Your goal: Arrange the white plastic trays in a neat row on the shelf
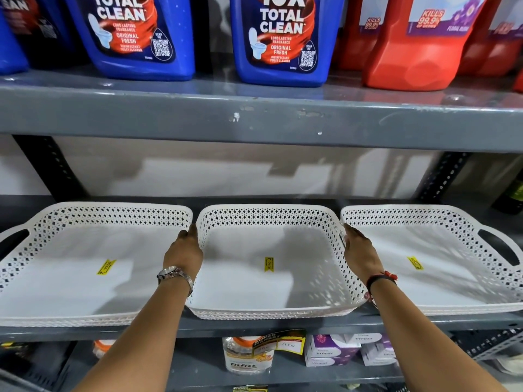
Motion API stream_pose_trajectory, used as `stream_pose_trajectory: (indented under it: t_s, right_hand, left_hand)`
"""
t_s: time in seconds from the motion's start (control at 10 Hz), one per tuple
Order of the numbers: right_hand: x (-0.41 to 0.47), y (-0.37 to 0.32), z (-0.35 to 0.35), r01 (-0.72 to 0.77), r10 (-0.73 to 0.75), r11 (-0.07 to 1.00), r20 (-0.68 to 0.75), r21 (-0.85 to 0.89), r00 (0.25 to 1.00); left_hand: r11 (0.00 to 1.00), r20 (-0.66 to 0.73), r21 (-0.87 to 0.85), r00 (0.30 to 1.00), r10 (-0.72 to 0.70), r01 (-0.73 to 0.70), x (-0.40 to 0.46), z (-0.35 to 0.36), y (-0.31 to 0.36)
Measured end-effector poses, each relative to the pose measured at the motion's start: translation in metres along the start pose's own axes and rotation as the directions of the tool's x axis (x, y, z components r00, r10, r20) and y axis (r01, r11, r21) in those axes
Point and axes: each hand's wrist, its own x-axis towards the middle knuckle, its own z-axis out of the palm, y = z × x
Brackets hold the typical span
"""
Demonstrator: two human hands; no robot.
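Head view: hands [185, 246] grip middle tray [271, 311] between neighbouring trays [85, 316].

Head view only; close, facing shelf [254, 325] front, angled slightly down

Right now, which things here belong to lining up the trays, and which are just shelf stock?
Job: left tray, middle tray, right tray, left hand, right hand.
Just there: blue toilet cleaner bottles, red bottles, boxes below.

Three white lattice-walled trays side by side on grey shelf [254, 325]: left tray [70, 281], middle tray [271, 278], right tray [441, 278]. All flat, each bearing a yellow sticker; middle sits slightly nearer.
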Motion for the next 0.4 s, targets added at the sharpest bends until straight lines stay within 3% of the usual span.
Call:
stream_pose_trajectory:
  t_s: [0.1, 0.2, 0.3, 0.4]
  right_hand:
    - [-0.002, -0.001, -0.002, -0.006, 0.009, 0.998, 0.039, -0.063, 0.999]
    - [-0.005, -0.006, -0.008, -0.016, 0.033, 0.972, 0.069, -0.235, 0.997]
    - [-0.012, -0.010, -0.012, 0.001, 0.005, 0.958, 0.018, -0.286, 1.000]
    - [-0.026, -0.010, -0.018, 0.079, -0.113, 0.949, -0.093, -0.306, 0.989]
  left_hand:
    - [1.000, 0.031, 0.017, 0.999, 0.020, -0.020, 0.000, 0.001, -0.002]
    - [0.992, 0.047, 0.126, 0.999, 0.021, -0.027, -0.002, -0.004, -0.001]
    - [0.983, -0.030, 0.167, 0.997, 0.077, -0.071, -0.008, -0.012, 0.000]
    - [0.925, -0.344, 0.264, 0.869, 0.355, -0.274, -0.023, -0.017, 0.003]
